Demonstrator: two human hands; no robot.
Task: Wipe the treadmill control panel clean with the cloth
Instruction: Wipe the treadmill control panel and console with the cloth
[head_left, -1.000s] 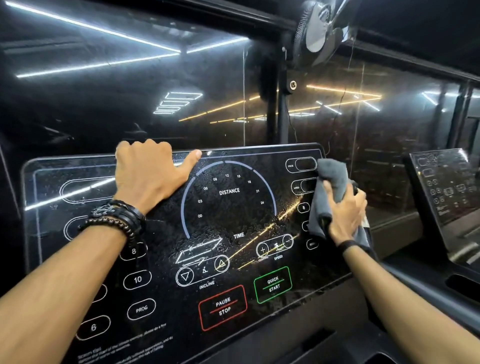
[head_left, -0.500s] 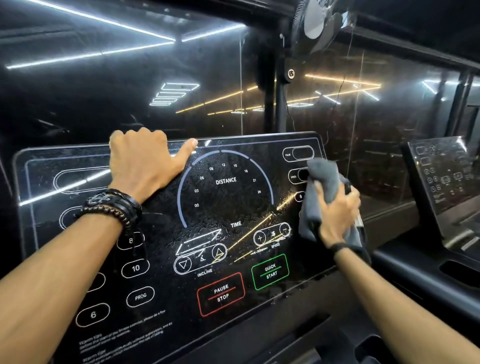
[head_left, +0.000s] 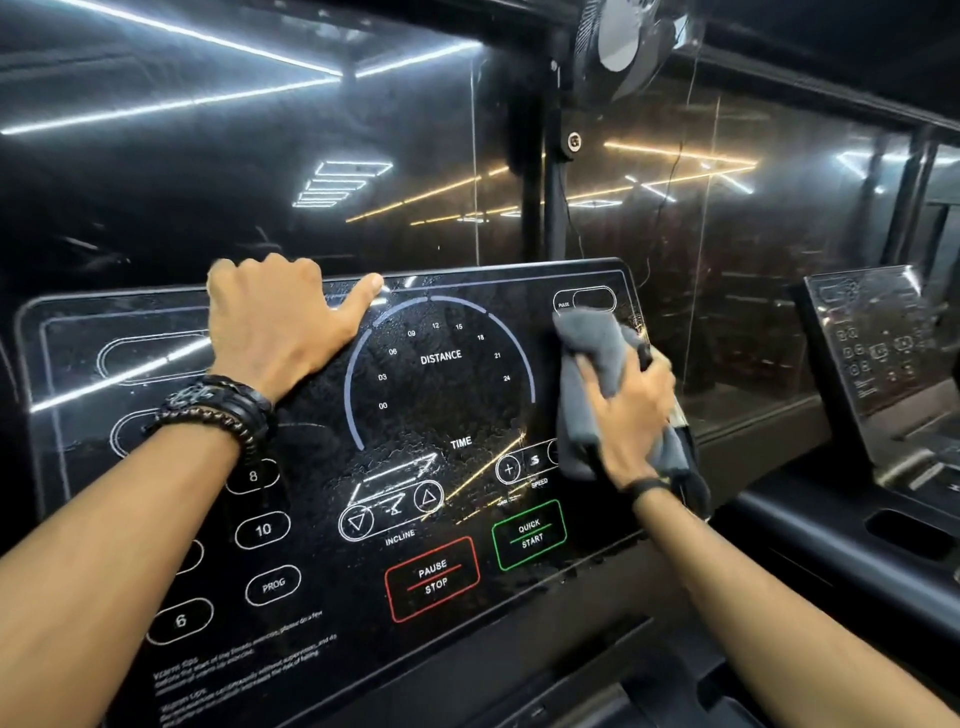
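The treadmill control panel (head_left: 322, 597) is a wide glossy black slab with white markings, a DISTANCE dial, a red PAUSE STOP box and a green QUICK START box; droplets speckle its middle. My left hand (head_left: 270, 327) hooks over the panel's top edge, fingers curled behind it, thumb lying along the rim. A grey cloth (head_left: 587, 338) is pressed flat against the panel's right side by my right hand (head_left: 626, 410), covering the buttons below the PULSE box. Part of the cloth hangs off the right edge.
Dark glass (head_left: 753, 270) with light reflections stands right behind the panel. A fan (head_left: 628, 47) is mounted on a post above. A second treadmill console (head_left: 878, 343) sits to the right, beyond a black side rail (head_left: 831, 551).
My right hand and the cloth have slid a little leftward and down across the panel's right side. The left hand keeps its hold on the top edge.
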